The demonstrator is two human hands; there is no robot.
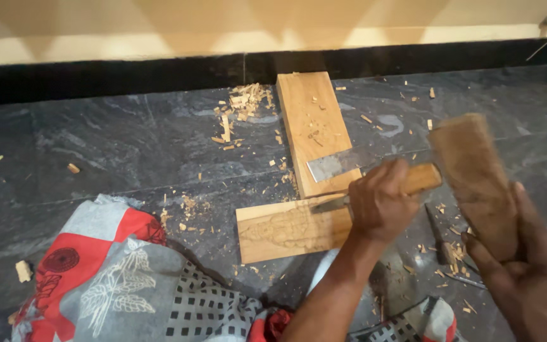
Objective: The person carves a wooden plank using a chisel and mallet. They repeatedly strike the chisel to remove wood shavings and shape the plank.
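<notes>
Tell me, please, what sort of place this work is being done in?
Probably a makeshift woodworking spot on a home floor, not a bench shop: wooden planks lie directly on dark stone tiles, wood chips are scattered about, and the left hand grips a chisel.

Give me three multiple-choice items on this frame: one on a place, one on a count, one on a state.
1. Where do the wood chips lie thickest?
A. left of the far plank's top end
B. on the cloth
C. under the tap

2. How many pale planks lie on the floor?
A. one
B. two
C. four

3. How is the wooden block held?
A. flat on the floor
B. raised in the right hand
C. leaning on the wall

A: the chips pile beside the far plank.
B: that and the near plank.
B: the right hand lifts the block; the left hand grips the chisel.
</notes>
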